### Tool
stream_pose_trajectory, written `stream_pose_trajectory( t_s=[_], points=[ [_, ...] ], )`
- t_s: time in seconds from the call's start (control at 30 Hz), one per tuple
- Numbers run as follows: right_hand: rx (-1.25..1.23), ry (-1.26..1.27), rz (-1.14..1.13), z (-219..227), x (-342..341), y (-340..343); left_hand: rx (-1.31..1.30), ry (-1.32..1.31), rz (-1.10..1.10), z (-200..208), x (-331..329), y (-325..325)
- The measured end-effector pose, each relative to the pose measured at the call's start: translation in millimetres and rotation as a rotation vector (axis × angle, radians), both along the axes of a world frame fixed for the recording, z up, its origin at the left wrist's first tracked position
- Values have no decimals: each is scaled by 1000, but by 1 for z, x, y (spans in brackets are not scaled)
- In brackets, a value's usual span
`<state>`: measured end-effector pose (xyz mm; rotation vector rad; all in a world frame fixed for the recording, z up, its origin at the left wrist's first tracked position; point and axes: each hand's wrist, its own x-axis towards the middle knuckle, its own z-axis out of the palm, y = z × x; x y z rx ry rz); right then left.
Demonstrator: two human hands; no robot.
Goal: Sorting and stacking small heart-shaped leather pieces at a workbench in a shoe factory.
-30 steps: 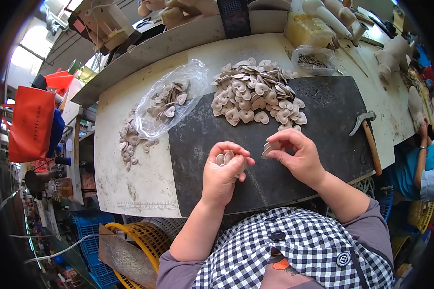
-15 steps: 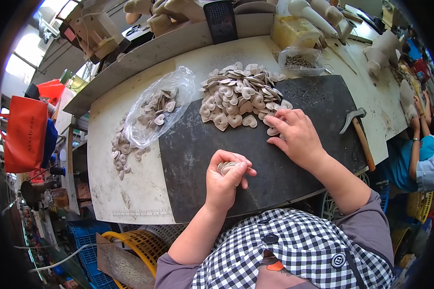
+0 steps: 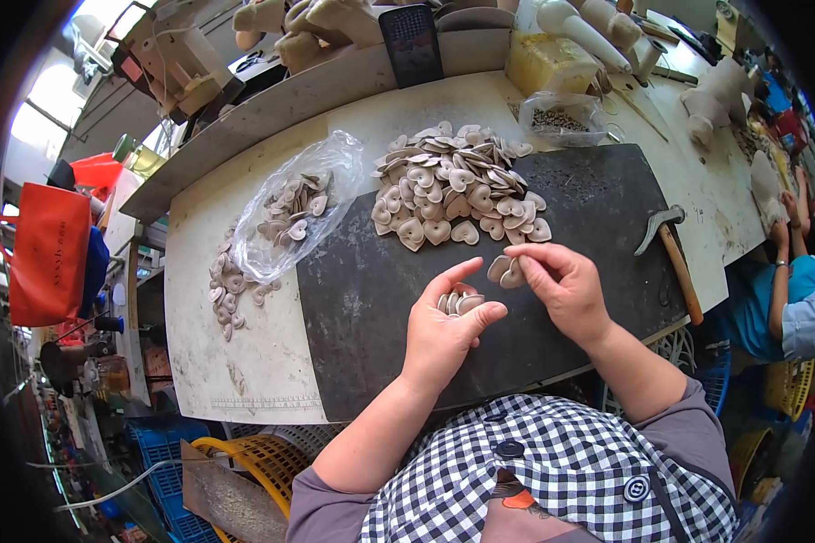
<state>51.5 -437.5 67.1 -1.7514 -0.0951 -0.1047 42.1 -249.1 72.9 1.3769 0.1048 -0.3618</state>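
Note:
Several beige heart-shaped pieces (image 3: 462,302) lie stacked in my left hand (image 3: 439,339), cupped with the thumb and fingertips apart above them. Between the thumb and fingers of my right hand (image 3: 566,294) are a couple more heart-shaped pieces (image 3: 505,271), held just right of the left hand. Beyond both hands a big heap of the same heart pieces (image 3: 453,181) rests on the black mat (image 3: 362,335). To the left, a clear plastic bag (image 3: 335,217) holds more of them, and a loose cluster of hearts (image 3: 231,290) spills beside it on the pale tabletop.
A hammer (image 3: 672,258) with a wooden handle lies on the mat's right side. Behind the mat sit a clear bag of small metal bits (image 3: 566,122) and a yellowish block (image 3: 552,63). A raised board (image 3: 272,109) borders the table's back. Another person's arm (image 3: 779,281) is at far right.
My right hand has drawn back from the heap toward me, now pinching heart pieces. My left hand has risen slightly to the right and its fingers have loosened, showing the stack.

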Motion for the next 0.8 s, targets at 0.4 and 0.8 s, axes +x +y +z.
stream_pose_trajectory(
  t_s=[0.4,0.8],
  points=[
    [-894,-423,-87,-12,13,-35,-250,-119,-23,-16,-3,0],
    [-272,-262,73,3,-15,3,-407,55,-116,-9,-6,-12]
  ],
)
